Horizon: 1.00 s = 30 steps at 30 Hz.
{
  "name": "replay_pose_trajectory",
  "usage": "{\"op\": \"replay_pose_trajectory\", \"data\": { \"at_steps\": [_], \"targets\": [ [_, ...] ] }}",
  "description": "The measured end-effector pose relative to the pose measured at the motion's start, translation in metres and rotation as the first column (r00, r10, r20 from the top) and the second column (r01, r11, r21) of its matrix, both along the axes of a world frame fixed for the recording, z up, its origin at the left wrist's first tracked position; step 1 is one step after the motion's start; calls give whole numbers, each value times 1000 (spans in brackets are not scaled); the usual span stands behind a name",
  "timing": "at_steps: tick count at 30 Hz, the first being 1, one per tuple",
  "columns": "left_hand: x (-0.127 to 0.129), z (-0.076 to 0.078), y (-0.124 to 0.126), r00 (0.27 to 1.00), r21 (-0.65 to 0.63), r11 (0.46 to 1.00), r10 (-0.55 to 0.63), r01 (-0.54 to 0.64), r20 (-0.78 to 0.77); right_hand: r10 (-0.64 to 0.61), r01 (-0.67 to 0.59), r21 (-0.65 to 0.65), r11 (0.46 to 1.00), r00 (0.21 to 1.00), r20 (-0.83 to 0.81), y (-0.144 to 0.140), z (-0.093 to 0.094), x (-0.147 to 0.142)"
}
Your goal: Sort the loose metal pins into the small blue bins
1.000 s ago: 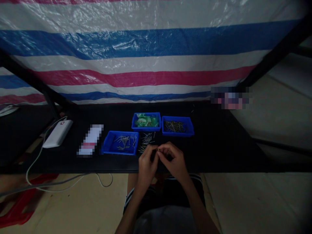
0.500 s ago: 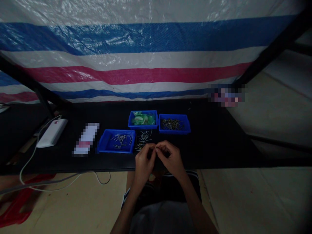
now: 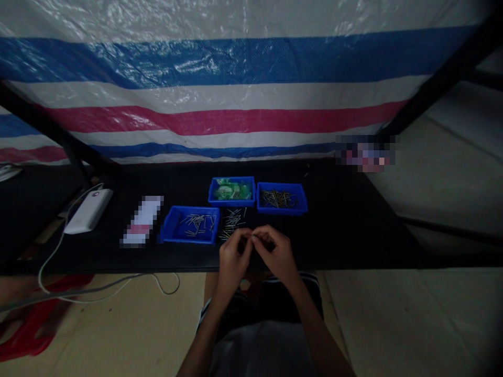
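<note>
My left hand and my right hand meet fingertip to fingertip above the table's front edge. Both are pinched closed; whatever sits between the fingertips is too small and dark to make out. Just beyond my left hand lies a loose pile of thin metal pins or screws, partly covered by the fingers. To its left, a blue tray holds several similar thin pieces. Behind the pile stands a blue tray with green and whitish small pieces. Beside that one, another blue tray contains many brassy, screw-like pieces.
On the black table, a blurred-out pale rectangle and a white power bank or adapter with a cable lie at left. A striped plastic sheet hangs behind. Black frame bars slant at both sides. A red stool stands below left.
My hands stay pinched together in nearly the same spot, with barely any finger movement. The whole view has shifted slightly; trays and pile look unchanged.
</note>
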<state>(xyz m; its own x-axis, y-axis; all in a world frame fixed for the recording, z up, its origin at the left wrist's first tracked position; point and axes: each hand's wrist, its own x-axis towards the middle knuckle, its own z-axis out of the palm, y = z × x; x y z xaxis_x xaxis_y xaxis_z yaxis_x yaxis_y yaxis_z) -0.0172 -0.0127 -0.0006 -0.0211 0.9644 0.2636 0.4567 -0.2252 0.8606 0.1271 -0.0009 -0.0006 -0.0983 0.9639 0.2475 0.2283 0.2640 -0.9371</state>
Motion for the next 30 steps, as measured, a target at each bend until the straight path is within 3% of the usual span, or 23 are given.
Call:
{"op": "replay_pose_trajectory", "data": {
  "at_steps": [30],
  "targets": [
    [-1, -3, -1, 1000, -10, 1000, -29, 29, -1, -15, 15, 13, 1000, 1000, 14, 0, -2, 0]
  ]
}}
